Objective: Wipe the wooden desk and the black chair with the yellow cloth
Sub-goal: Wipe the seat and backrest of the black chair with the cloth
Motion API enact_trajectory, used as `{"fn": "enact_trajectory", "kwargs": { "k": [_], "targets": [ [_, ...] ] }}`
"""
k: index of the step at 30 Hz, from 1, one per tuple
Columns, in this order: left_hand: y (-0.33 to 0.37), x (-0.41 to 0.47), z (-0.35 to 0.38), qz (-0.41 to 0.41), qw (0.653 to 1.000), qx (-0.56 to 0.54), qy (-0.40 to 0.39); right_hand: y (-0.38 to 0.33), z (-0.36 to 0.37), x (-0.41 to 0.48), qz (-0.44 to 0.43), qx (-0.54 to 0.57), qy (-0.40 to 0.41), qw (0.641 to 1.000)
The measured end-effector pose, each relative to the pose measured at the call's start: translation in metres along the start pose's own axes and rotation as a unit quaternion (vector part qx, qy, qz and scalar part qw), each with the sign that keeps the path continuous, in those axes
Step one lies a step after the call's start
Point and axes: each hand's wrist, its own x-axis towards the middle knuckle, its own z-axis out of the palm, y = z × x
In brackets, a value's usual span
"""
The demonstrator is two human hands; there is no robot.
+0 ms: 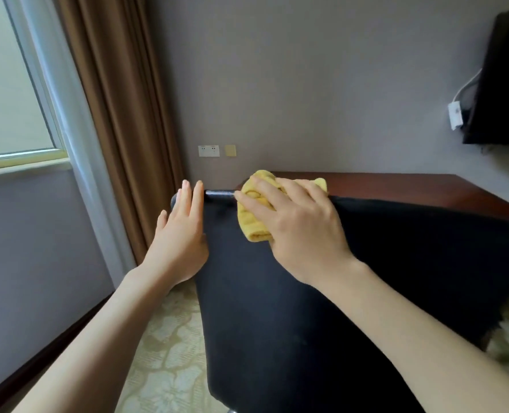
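Head view: yellow cloth (254,204) lies under spread right grip (300,222), atop black chair (277,308).

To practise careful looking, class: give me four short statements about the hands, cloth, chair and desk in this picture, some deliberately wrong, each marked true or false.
1. The right hand presses the yellow cloth on the top edge of the black chair. True.
2. The left hand holds a second cloth. False: it holds nothing; its straight fingers rest at the chair's left edge.
3. The wooden desk stands behind the chair, against the wall. True.
4. The curtain is blue. False: it is brown.
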Motion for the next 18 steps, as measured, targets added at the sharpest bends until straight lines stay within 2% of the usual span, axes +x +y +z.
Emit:
{"fn": "enact_trajectory", "kwargs": {
  "k": [7, 13, 18],
  "targets": [
    [0.005, 0.001, 0.009, -0.003, 0.999, -0.005, 0.043, 0.075, -0.038, -0.071, 0.121, -0.018, 0.116, 0.986],
    [-0.003, 0.003, 0.014, 0.008, 0.998, -0.001, 0.061, 0.116, -0.052, -0.108, 0.252, 0.014, 0.136, 0.958],
    [0.001, -0.002, 0.017, 0.022, 0.996, -0.015, 0.083, 0.131, -0.058, -0.126, 0.360, 0.049, 0.173, 0.915]
  ]
}}
